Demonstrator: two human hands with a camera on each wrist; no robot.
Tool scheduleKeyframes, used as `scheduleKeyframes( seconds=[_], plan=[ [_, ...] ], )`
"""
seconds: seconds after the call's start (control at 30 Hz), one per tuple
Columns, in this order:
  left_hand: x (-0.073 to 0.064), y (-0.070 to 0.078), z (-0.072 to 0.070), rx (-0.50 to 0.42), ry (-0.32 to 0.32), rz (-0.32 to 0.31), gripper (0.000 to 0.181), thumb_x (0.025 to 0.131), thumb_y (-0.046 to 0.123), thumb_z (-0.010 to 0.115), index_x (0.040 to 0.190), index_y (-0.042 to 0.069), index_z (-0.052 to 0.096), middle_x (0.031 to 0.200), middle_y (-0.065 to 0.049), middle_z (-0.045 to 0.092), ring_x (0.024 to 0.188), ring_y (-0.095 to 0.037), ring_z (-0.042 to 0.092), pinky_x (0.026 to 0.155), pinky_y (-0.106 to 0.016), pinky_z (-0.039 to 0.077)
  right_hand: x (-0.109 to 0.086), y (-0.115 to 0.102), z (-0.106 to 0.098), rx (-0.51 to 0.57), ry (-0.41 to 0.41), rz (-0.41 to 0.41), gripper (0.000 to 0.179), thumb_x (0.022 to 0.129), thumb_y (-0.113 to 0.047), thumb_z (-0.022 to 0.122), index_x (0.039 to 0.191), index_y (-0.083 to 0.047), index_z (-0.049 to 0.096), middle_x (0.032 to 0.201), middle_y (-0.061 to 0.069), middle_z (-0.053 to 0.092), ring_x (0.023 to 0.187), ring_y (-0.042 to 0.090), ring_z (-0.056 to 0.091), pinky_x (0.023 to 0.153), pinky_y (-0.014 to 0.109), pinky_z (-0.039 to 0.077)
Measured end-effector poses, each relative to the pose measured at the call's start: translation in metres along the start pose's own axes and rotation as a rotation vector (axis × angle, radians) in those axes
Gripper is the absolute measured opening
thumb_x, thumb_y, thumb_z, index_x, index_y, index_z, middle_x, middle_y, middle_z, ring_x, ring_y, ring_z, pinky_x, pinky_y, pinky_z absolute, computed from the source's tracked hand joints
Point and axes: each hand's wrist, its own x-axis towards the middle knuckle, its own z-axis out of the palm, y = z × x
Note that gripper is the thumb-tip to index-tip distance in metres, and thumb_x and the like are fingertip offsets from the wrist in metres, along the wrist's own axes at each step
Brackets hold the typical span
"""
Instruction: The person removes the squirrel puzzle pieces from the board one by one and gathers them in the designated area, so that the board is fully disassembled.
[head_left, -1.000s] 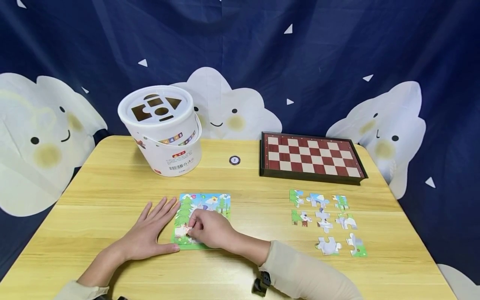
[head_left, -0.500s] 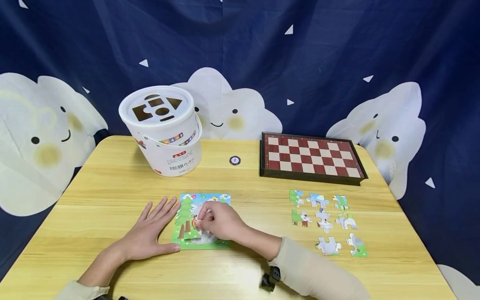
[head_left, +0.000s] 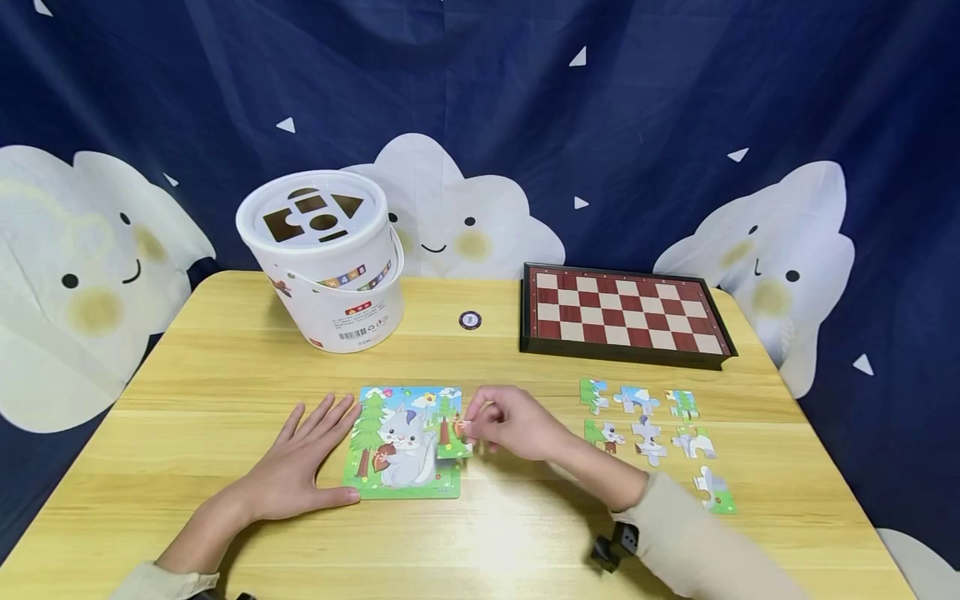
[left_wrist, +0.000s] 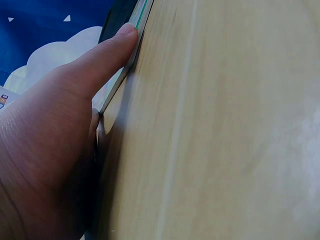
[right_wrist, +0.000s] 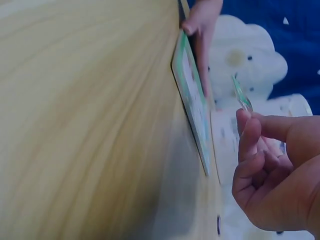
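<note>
A square puzzle board [head_left: 408, 479] printed with a grey squirrel, trees and sky lies on the table. My left hand [head_left: 300, 467] rests flat beside its left edge, fingers spread and thumb at the lower left corner. In the left wrist view, that thumb touches the board's edge. My right hand [head_left: 517, 423] pinches a jigsaw piece [head_left: 448, 442] with green, a brown trunk and some orange on it, over the board's right side. The right wrist view has this piece [right_wrist: 241, 94] seen thinly from its side between thumb and forefinger, apart from the board.
Several loose jigsaw pieces [head_left: 648, 442] lie spread to the right; the right sleeve [head_left: 697, 533] covers part of that area. A white bucket [head_left: 337, 283] with shape holes in its lid, a round dark chip [head_left: 469, 320] and a chessboard case [head_left: 626, 317] stand farther back.
My right hand has moved rightward with the jigsaw piece, from the board's lower left to its right edge. More of the squirrel picture shows. My left hand has stayed in place.
</note>
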Motion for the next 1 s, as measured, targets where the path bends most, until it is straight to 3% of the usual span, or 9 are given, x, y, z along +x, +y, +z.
scheduleKeyframes(
  seconds=[0.2, 0.4, 0.7, 1.0],
  plan=[
    [0.000, 0.002, -0.002, -0.012, -0.020, -0.016, 0.108, 0.083, 0.065, 0.072, 0.162, 0.008, 0.026, 0.167, -0.016, 0.025, 0.154, -0.040, 0.014, 0.123, -0.045, -0.010, -0.022, 0.010, -0.032, -0.019, 0.011, -0.008, 0.004, 0.098, -0.007, 0.066, 0.099, -0.003, 0.065, 0.083, 0.003, 0.074, 0.067, 0.033, 0.064, 0.057, 0.029, 0.053],
    [0.001, 0.003, -0.003, -0.017, -0.053, -0.038, 0.108, 0.085, 0.067, 0.070, 0.162, 0.008, 0.024, 0.167, -0.015, 0.024, 0.154, -0.041, 0.013, 0.123, -0.049, -0.008, -0.046, 0.020, -0.058, 0.000, 0.014, -0.013, 0.008, 0.099, -0.006, 0.065, 0.100, 0.002, 0.063, 0.083, 0.008, 0.074, 0.062, 0.021, 0.060, 0.058, 0.031, 0.055],
    [0.002, 0.003, -0.003, -0.024, -0.062, -0.046, 0.108, 0.084, 0.067, 0.070, 0.162, 0.008, 0.025, 0.167, -0.015, 0.023, 0.154, -0.041, 0.013, 0.123, -0.050, -0.007, -0.078, 0.042, -0.081, -0.014, 0.004, 0.043, 0.011, 0.100, -0.010, 0.066, 0.100, 0.001, 0.063, 0.085, 0.010, 0.075, 0.065, 0.019, 0.063, 0.060, 0.029, 0.056],
    [0.001, 0.002, -0.003, -0.017, -0.061, -0.048, 0.108, 0.084, 0.068, 0.070, 0.163, 0.009, 0.024, 0.168, -0.014, 0.023, 0.154, -0.040, 0.013, 0.123, -0.050, -0.007, -0.109, 0.060, -0.100, 0.013, -0.042, 0.032, 0.012, 0.100, -0.006, 0.064, 0.101, 0.005, 0.061, 0.084, 0.012, 0.073, 0.062, 0.012, 0.059, 0.058, 0.028, 0.055]
  ],
)
